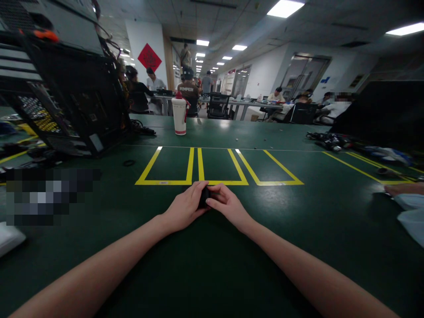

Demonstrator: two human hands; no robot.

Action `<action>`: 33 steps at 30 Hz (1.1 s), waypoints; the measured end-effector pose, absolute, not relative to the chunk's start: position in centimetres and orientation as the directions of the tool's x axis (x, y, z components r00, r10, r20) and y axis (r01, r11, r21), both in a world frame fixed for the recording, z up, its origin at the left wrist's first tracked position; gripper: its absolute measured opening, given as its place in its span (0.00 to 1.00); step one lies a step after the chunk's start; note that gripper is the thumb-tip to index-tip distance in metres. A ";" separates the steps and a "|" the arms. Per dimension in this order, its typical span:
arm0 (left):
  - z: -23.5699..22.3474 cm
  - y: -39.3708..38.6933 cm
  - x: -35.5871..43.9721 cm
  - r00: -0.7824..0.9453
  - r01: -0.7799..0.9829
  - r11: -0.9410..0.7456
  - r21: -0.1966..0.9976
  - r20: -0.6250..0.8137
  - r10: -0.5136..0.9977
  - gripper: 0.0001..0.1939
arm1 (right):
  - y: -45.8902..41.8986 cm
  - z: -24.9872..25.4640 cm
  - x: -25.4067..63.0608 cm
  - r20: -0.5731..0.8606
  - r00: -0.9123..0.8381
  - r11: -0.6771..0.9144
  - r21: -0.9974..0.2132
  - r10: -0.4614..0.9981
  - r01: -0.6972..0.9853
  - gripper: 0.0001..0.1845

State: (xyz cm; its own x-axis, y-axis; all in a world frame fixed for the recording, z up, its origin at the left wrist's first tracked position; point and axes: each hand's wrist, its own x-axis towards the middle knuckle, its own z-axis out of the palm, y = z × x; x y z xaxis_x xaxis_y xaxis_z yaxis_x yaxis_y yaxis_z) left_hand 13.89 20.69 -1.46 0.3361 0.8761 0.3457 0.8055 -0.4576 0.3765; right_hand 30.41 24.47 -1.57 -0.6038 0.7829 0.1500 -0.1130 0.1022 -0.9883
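Both my hands meet around a small black object (204, 197) at the near edge of the middle yellow tape outline (225, 182). Its kind cannot be made out, since my fingers cover most of it. My left hand (187, 204) wraps it from the left, fingers curled over the top. From the other side, my right hand (228, 204) grips it between thumb and fingers. Two more tape outlines, a left one (165, 182) and a right one (280, 182), flank the middle one on the green tabletop (212, 265).
An open computer case (82, 101) stands at the left. A white bottle with a red lid (179, 115) is beyond the outlines. A black ring (129, 163) lies left of them. Cables (331, 141) lie at the right, near another person's sleeve (410, 212).
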 end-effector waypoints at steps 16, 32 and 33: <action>-1.1 20.5 13.9 0.352 0.795 -0.472 0.382 0.343 0.871 0.32 | 24.5 -1.2 30.5 0.147 -0.614 0.132 -0.989 0.775 -0.071 0.13; -1.7 20.8 13.8 0.346 0.806 -0.478 0.349 0.378 0.859 0.33 | 24.9 -2.1 30.4 0.184 -0.631 0.112 -0.982 0.753 -0.152 0.16; -1.8 20.8 13.8 0.343 0.806 -0.479 0.348 0.384 0.857 0.33 | 24.8 -2.0 30.4 0.187 -0.620 0.122 -0.982 0.762 -0.146 0.15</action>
